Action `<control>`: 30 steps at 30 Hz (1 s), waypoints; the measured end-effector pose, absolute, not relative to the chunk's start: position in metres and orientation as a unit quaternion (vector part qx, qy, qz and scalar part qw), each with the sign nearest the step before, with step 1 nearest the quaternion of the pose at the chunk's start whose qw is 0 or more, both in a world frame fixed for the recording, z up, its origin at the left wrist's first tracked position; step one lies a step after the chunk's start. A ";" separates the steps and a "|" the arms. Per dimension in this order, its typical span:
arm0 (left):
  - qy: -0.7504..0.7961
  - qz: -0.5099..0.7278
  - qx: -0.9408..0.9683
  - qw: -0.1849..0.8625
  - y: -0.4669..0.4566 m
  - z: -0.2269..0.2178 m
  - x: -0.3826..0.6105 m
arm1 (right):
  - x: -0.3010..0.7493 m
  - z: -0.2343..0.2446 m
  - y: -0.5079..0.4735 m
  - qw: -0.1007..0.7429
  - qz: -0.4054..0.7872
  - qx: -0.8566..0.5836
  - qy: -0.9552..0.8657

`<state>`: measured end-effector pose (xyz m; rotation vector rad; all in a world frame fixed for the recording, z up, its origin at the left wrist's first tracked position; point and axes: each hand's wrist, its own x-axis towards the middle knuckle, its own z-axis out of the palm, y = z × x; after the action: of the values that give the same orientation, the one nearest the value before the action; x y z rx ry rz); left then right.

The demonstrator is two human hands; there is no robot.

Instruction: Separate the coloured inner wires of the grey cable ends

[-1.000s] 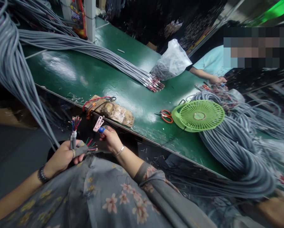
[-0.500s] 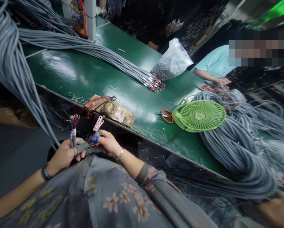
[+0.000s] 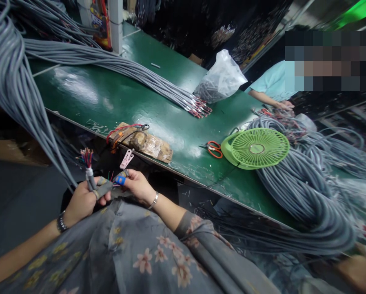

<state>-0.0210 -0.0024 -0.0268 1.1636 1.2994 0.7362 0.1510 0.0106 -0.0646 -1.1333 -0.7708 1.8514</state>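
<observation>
Work position: the fanned wires point(image 3: 111, 176) lie in the gap between the hands, at 3 o'clock from the left hand point(image 3: 84, 199) and 9 o'clock from the right hand point(image 3: 134, 183); their free ends are nearer the right. The left hand is closed around the grey cable point(image 3: 91, 182), whose long axis runs from 5 to 11 o'clock and ends in a coloured wire cluster point(image 3: 86, 156) above the fist. The right hand's thumb and forefinger are brought almost together at the fanned wires; it cannot be told whether a strand is caught between them. A pink clip point(image 3: 127, 159) stands at 11 o'clock from the right hand, just beside it and apart from the fingers.

Obscured: the wrapped fingers of the left hand cover the root of the fanned wires, and the cable's lower run is lost behind that hand. Individual strands are too fine to count.
</observation>
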 end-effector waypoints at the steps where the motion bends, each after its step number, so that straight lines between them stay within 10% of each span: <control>1: 0.558 0.326 0.494 0.582 -0.003 -0.028 -0.021 | 0.152 -0.067 0.011 0.417 0.737 -0.447 -0.290; 30: 0.494 0.310 0.394 0.711 0.022 -0.010 0.006 | 0.146 -0.056 0.052 0.489 0.772 -0.384 -0.132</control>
<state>0.0061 0.0221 -0.0105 0.8741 1.0951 0.6870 0.1457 0.0516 -0.0560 -0.9326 -0.3204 1.8760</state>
